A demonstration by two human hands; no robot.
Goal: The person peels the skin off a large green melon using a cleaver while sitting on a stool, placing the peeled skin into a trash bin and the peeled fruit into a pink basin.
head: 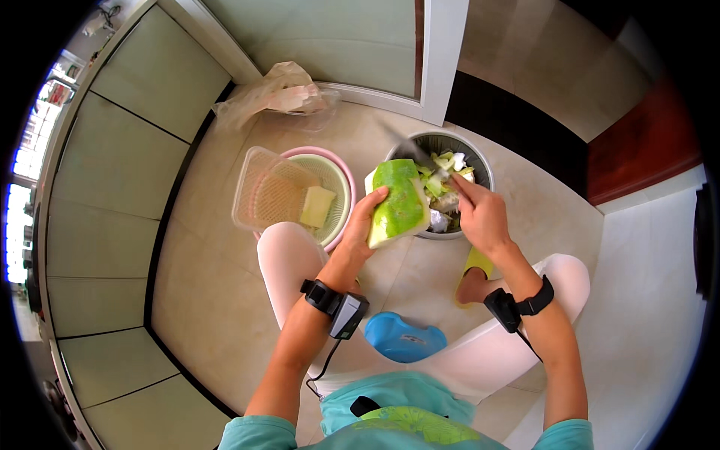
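Note:
My left hand (363, 222) grips a thick chunk of green-skinned winter melon (397, 197), its pale flesh showing along the cut sides. Part of the green rind is still on the face turned up to me. In my right hand (485, 216) is a knife (413, 147), its blade blurred and pointing up and left, just beyond the chunk. Both hands are raised near a round bin (489, 169) lined with a dark bag. Peelings (444, 163) and crumpled scraps lie inside it.
Left of my hands, a pink basin (350, 180) holds a pale green colander (337, 225) with a pale melon piece (318, 206). A clear plastic container (242, 191) leans over it. Plastic bags (281, 93) lie by the door frame. A blue stool (405, 339) is beneath me; cabinets (107, 174) line the left.

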